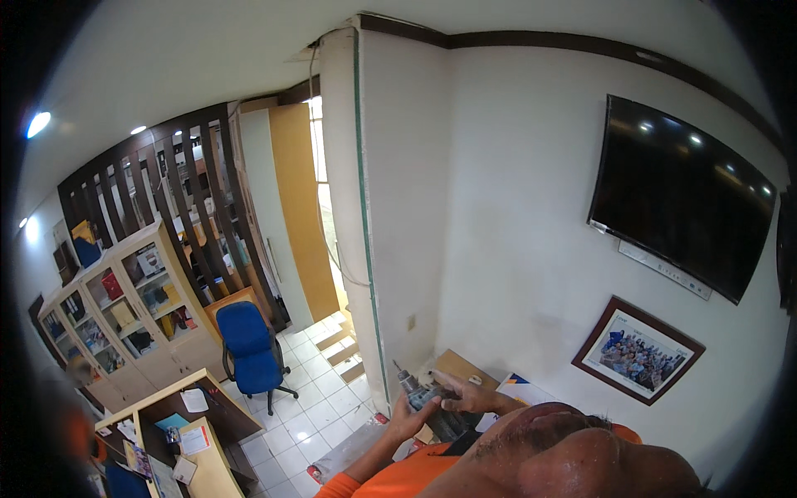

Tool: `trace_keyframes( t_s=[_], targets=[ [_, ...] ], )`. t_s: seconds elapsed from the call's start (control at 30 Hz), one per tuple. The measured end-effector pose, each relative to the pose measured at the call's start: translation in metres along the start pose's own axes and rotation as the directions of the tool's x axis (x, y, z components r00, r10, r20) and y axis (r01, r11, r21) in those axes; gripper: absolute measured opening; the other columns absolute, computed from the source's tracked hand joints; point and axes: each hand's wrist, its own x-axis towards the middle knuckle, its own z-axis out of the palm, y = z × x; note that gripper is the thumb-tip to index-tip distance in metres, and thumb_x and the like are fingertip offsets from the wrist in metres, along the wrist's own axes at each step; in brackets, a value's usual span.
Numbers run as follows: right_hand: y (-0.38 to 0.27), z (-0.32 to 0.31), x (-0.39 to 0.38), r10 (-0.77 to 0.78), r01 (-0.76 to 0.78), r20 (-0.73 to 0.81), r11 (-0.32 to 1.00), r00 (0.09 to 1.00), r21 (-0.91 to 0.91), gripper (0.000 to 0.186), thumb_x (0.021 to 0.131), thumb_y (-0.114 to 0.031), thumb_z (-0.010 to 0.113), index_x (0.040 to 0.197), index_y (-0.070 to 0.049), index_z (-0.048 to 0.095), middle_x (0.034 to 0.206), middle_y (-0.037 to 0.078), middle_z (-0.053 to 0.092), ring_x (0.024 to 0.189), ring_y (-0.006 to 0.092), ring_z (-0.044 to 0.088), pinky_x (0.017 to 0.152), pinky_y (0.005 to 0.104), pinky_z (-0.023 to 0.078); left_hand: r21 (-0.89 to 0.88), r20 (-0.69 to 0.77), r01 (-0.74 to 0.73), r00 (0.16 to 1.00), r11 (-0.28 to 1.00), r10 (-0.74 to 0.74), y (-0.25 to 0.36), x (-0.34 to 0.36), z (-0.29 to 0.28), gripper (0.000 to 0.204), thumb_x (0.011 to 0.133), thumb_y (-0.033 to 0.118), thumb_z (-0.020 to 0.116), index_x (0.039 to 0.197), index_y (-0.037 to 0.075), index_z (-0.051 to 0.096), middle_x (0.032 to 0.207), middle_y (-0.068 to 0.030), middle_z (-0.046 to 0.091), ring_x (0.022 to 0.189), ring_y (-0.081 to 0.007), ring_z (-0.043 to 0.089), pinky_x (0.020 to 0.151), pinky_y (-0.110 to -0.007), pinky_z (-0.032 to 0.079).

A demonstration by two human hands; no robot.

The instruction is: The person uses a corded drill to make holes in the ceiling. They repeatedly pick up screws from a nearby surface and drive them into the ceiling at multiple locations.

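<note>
A grey power drill point(421, 395) with a thin bit in its chuck tilts up and to the left. The fingers of my left hand point(406, 421) close around the front of its body from below. From the right, my right hand point(466, 395) is bent over the rear of the drill, its fingers curled against it. Part of the drill's lower end is hidden behind the hands and my orange sleeve point(342, 486). A cardboard box point(466, 366) lies just beyond my right hand.
A white wall column point(344, 166) with a green edge stands ahead, beside an open door point(303, 207). A blue office chair point(249, 349), desk point(203, 440) and glass cabinet point(158, 290) are left. A television point(681, 195) and framed photo point(638, 350) hang right.
</note>
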Motion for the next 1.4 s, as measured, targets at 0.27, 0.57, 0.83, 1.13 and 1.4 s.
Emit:
trace_keyframes(
  t_s=[0.27, 0.57, 0.83, 1.13, 1.4],
  targets=[
    [0.003, 0.018, -0.017, 0.040, -0.039, -0.047, 0.999, 0.998, 0.016, 0.117, 0.086, -0.047, 0.082, 0.163, 0.000, 0.008, 0.158, 0.021, 0.036, 0.146, 0.0282, 0.036, 0.122, 0.0405, 0.027, 0.090, 0.032, -0.007, 0.999, 0.996, 0.004, 0.009, 0.005, 0.016, 0.088, 0.087, 0.032, 0.084, 0.149, -0.003, 0.031, 0.127, -0.0171, 0.063, 0.116, -0.0241, 0.064, 0.101, -0.038, 0.052],
    [0.016, 0.023, 0.004, 0.021, 0.007, -0.083, 0.949, 0.996, 0.315, 0.121, 0.084, -0.050, 0.084, 0.164, -0.001, 0.006, 0.159, 0.020, 0.034, 0.146, 0.0268, 0.035, 0.122, 0.0397, 0.026, 0.127, 0.041, -0.105, 0.994, 0.986, 0.101, 0.007, 0.019, 0.009, 0.089, 0.087, 0.033, 0.084, 0.149, -0.001, 0.031, 0.126, -0.0163, 0.063, 0.117, -0.0249, 0.064, 0.102, -0.038, 0.051],
    [0.010, -0.016, 0.007, -0.144, 0.145, 0.104, 0.989, 0.984, 0.001, 0.122, 0.078, -0.049, 0.088, 0.165, -0.007, 0.014, 0.164, 0.023, 0.031, 0.148, 0.0302, 0.037, 0.121, 0.0412, 0.030, -0.099, -0.229, 0.159, 0.957, 0.982, -0.178, 0.030, 0.036, -0.014, 0.069, 0.090, 0.037, 0.081, 0.137, 0.000, 0.047, 0.115, -0.0136, 0.067, 0.097, -0.0218, 0.070, 0.074, -0.037, 0.063],
    [0.004, -0.017, 0.025, -0.178, 0.180, 0.029, 0.964, 0.984, -0.194, 0.125, 0.072, -0.042, 0.092, 0.163, -0.003, 0.016, 0.158, 0.027, 0.039, 0.145, 0.0349, 0.043, 0.118, 0.0414, 0.036, -0.254, -0.366, 0.255, 0.868, 0.933, -0.336, 0.023, 0.063, -0.019, 0.064, 0.089, 0.041, 0.080, 0.131, 0.001, 0.052, 0.112, -0.0138, 0.067, 0.095, -0.0253, 0.073, 0.066, -0.042, 0.065],
    [0.067, 0.000, 0.026, -0.361, 0.323, -0.060, 0.888, 0.931, -0.327, 0.135, 0.064, -0.040, 0.093, 0.163, -0.002, 0.011, 0.161, 0.029, 0.032, 0.149, 0.0425, 0.035, 0.121, 0.0482, 0.032, 0.023, -0.414, 0.210, 0.892, 0.977, -0.182, -0.001, 0.062, -0.029, 0.079, 0.089, 0.037, 0.081, 0.146, -0.003, 0.043, 0.115, -0.0176, 0.070, 0.097, -0.0230, 0.071, 0.082, -0.033, 0.059]
  ],
)
